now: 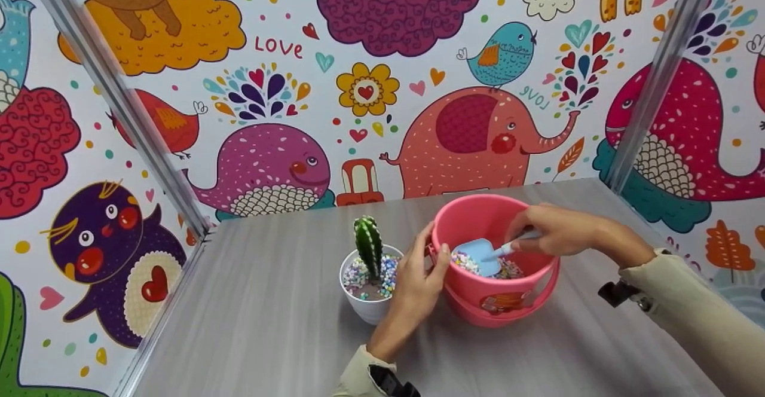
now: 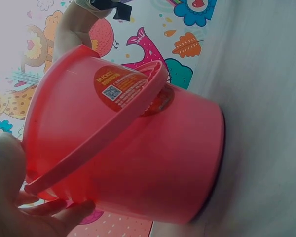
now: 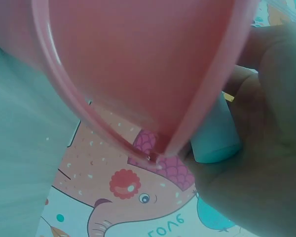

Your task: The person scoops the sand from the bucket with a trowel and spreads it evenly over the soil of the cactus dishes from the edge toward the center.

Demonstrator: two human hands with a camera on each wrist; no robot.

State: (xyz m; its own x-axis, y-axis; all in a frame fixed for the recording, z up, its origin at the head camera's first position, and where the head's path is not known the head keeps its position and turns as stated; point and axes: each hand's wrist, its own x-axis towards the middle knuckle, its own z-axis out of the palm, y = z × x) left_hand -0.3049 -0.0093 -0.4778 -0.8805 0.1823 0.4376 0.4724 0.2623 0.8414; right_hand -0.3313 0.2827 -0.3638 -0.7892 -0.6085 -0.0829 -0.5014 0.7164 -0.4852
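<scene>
A pink bucket (image 1: 463,292) stands upright on the table with small multicoloured beads (image 1: 511,270) inside. My left hand (image 1: 418,283) holds it by the left side near the rim; in the left wrist view several fingers (image 2: 76,213) touch its wall. My right hand (image 1: 556,229) reaches over the rim and grips the handle of a light blue toy shovel (image 1: 481,256). The shovel's blade is down among the beads, with some beads beside it. In the right wrist view the handle end (image 3: 217,140) shows in the palm. Left of the bucket, a white pot (image 1: 366,308) holds a green cactus (image 1: 369,246).
Beads (image 1: 357,271) also lie around the cactus over a brown surface in the pot. The bucket's pink handle (image 2: 113,131) hangs down its front. Behind the grey table (image 1: 263,301) are printed walls with metal corner posts (image 1: 651,86).
</scene>
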